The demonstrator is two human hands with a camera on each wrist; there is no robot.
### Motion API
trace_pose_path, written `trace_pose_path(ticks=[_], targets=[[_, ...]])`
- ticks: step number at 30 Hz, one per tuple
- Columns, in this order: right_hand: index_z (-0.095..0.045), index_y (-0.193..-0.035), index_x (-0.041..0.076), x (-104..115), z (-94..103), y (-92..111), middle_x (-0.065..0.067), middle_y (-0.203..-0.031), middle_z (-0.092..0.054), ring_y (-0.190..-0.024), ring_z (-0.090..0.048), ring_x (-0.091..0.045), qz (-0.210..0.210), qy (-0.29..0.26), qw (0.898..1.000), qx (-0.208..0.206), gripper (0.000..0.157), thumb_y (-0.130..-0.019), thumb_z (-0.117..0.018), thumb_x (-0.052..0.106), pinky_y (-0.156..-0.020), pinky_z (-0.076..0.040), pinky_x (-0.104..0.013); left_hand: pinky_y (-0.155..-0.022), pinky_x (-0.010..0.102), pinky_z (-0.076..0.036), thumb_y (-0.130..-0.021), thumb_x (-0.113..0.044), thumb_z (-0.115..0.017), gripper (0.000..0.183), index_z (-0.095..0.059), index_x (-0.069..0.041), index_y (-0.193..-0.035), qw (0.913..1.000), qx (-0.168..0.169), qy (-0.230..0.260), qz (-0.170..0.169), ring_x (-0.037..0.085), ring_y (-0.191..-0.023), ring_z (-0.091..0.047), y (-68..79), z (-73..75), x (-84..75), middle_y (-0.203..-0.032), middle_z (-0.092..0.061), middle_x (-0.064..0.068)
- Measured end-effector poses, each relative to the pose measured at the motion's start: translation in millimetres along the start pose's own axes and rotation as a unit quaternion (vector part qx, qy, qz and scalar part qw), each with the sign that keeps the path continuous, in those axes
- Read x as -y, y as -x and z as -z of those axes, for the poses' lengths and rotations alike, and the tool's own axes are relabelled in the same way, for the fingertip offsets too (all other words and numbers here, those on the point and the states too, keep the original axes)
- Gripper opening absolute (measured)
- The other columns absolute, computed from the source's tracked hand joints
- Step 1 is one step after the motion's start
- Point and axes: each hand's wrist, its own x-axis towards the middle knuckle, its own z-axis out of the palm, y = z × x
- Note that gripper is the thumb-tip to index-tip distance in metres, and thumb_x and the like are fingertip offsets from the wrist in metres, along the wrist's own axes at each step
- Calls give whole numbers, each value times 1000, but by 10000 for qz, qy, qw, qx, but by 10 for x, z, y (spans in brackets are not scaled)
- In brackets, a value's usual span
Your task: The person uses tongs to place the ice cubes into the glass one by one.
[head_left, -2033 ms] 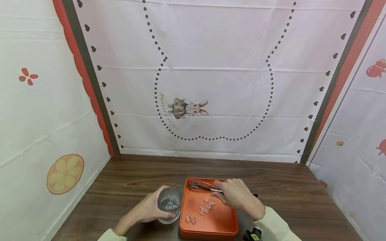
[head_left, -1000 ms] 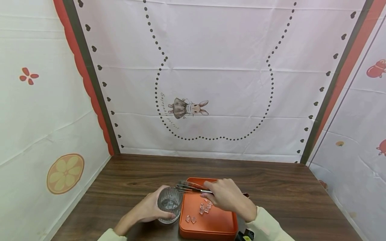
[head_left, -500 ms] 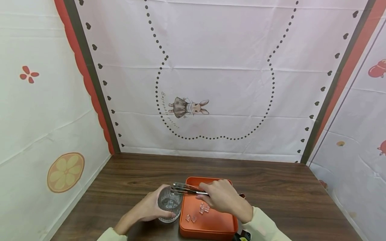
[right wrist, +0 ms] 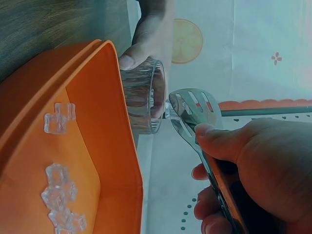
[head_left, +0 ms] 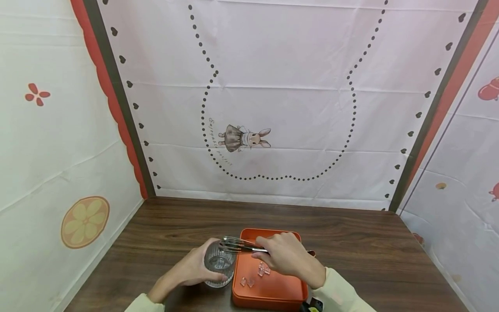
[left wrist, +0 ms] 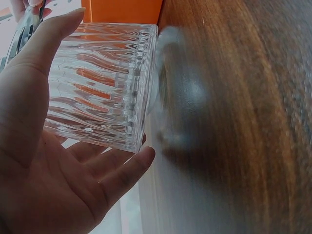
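Note:
My left hand (head_left: 199, 266) holds a clear ribbed drinking glass (head_left: 219, 271), thumb on one side and fingers round the other. In the left wrist view the glass (left wrist: 102, 87) stands close to the tabletop; whether it touches is hard to tell. My right hand (head_left: 286, 255) grips metal tongs (head_left: 238, 245) with slotted heads, held over the glass's rim. In the right wrist view a clear ice cube (right wrist: 169, 109) shows between the tong heads (right wrist: 195, 107), at the glass's mouth. Several more clear cubes (head_left: 262, 269) lie in the orange tray (head_left: 282, 286).
The orange tray's raised wall (right wrist: 109, 97) stands right beside the glass. A dark wooden table (head_left: 175, 216) lies beneath everything. Printed white cloth (head_left: 280, 52) hangs behind and on both sides. Part of a black device (head_left: 312, 305) shows below my right sleeve.
My right hand has moved left with the tongs, from above the tray to above the glass's rim. In the last half second it has shifted only slightly. The left hand stays on the glass.

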Motion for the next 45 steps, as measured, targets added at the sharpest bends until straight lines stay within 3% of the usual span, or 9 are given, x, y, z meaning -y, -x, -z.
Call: trace_pose_path(ticks=[11,18,33,45], targets=[[-57,-85,20,10,-2,1,13,-51,-30,-41,-27,0,67,10,10000,-35,24,-97,-62,41,-44,-17,-19,-80,31,-49,-66,-51,-89,92,-45,-13,-138,10000,-12,-1,43,14,-94,-63,5,-3,5,-107,-68,-1],[-62,-94,19,8,-7,-3,14,-54,-40,-43,-31,2,140,-17,9997,-189,25,-96,-62,44,-42,-22,-19,-81,31,-49,-66,-53,-88,91,-45,-15,-137,10000,20,-6,56,12,-95,-62,-3,3,11,-110,-67,-2],[-66,-104,19,-1,9,32,11,-65,-61,-45,-38,3,-5,-195,9998,-32,29,-96,-61,46,-44,-30,-17,-83,33,-49,-67,-52,-88,89,-46,-16,-137,10000,29,30,-24,13,-98,-63,4,2,-2,-113,-67,-2],[-66,-115,17,-142,57,133,6,-88,-73,-59,-61,-6,-360,-34,9989,290,37,-96,-60,48,-53,-46,-26,-82,34,-50,-66,-49,-89,88,-47,-17,-135,9999,4,98,-80,17,-98,-64,6,8,-5,-110,-68,0]])
